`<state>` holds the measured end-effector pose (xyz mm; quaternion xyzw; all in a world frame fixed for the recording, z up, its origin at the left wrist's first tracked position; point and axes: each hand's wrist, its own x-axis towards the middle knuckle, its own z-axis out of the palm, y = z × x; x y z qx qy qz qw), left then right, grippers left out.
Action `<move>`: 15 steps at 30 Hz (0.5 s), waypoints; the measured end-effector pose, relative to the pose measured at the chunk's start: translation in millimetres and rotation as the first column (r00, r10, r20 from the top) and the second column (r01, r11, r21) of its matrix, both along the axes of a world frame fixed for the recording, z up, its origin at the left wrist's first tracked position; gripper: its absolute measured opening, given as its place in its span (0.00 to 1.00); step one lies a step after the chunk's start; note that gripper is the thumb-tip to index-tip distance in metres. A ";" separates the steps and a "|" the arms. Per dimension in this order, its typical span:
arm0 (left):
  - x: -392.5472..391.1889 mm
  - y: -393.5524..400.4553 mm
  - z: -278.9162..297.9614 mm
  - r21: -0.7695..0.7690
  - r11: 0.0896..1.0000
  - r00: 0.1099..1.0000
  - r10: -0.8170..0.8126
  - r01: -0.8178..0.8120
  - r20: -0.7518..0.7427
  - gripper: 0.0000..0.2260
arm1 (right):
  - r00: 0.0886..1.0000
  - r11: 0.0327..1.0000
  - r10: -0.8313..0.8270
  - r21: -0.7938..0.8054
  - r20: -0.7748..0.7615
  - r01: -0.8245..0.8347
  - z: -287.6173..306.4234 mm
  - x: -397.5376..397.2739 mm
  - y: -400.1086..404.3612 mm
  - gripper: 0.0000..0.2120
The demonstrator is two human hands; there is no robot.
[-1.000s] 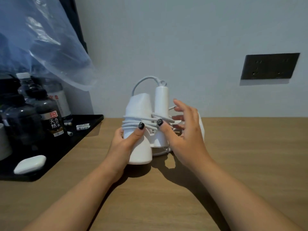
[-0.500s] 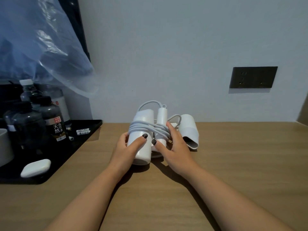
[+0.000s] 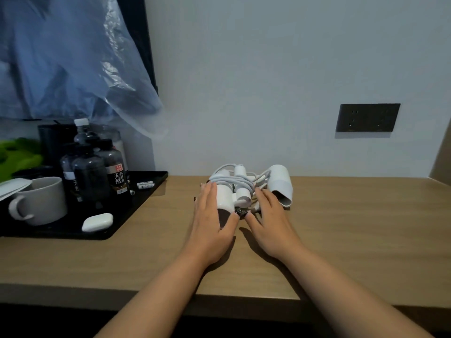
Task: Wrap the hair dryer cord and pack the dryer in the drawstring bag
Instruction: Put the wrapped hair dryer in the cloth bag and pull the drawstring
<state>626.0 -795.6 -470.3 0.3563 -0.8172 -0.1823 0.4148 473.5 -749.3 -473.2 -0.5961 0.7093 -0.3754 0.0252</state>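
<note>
The white hair dryer (image 3: 224,194) lies on the wooden table (image 3: 353,230) near the wall, its handle folded beside the barrel. The white cord (image 3: 235,179) is wound several times round barrel and handle. My left hand (image 3: 210,223) rests along the barrel's left side with straight fingers, the thumb reaching across its dark front end. My right hand (image 3: 271,220) lies flat on the dryer's right side, fingers touching the cord ends. A white nozzle piece (image 3: 281,185) lies just right of the dryer. No drawstring bag is in view.
A black tray (image 3: 144,198) at the left holds dark bottles (image 3: 97,167), a grey mug (image 3: 41,201) and a small white case (image 3: 97,222). Clear plastic sheeting (image 3: 73,57) hangs above it. A dark wall socket (image 3: 368,117) sits at the right.
The dryer went from upright in both hands to lying on the table. My fingers have straightened and now rest on it. The view has pulled back and up.
</note>
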 end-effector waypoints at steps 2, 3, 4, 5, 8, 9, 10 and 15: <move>0.3 8.9 -0.7 -0.066 0.998 0.999 -0.011 0.014 0.046 0.37 | 0.995 0.991 -0.093 0.094 -0.022 0.095 -1.6 2.7 13.5 0.33; 0.5 13.2 -1.1 -0.086 0.996 0.998 -0.021 0.027 0.065 0.36 | 0.992 0.984 -0.123 0.127 -0.017 0.124 -1.5 3.9 21.1 0.34; 1.4 17.7 -1.9 -0.098 0.994 0.997 -0.032 0.040 0.077 0.35 | 0.990 0.978 -0.142 0.154 -0.008 0.142 -1.3 5.6 29.0 0.34; 2.7 22.1 -2.6 -0.105 0.993 0.996 -0.041 0.049 0.081 0.34 | 0.987 0.972 -0.159 0.177 0.000 0.157 -1.1 7.3 37.3 0.35; 8.4 32.6 -2.1 -0.106 0.994 0.992 -0.025 0.038 0.123 0.33 | 0.972 0.947 -0.235 0.227 0.016 0.226 1.7 11.4 62.5 0.37; 9.9 36.2 -1.1 -0.101 0.994 0.989 -0.015 0.031 0.147 0.33 | 0.965 0.941 -0.262 0.225 0.015 0.252 2.4 12.4 71.6 0.38; 11.7 39.9 -1.5 -0.091 0.995 0.985 -0.016 0.032 0.171 0.33 | 0.959 0.936 -0.282 0.220 0.008 0.274 2.8 14.3 81.4 0.38; 27.5 75.6 -21.8 -0.195 0.975 0.914 -0.022 0.110 0.405 0.32 | 0.934 0.929 -0.265 0.196 -0.239 0.314 -6.9 20.8 134.9 0.37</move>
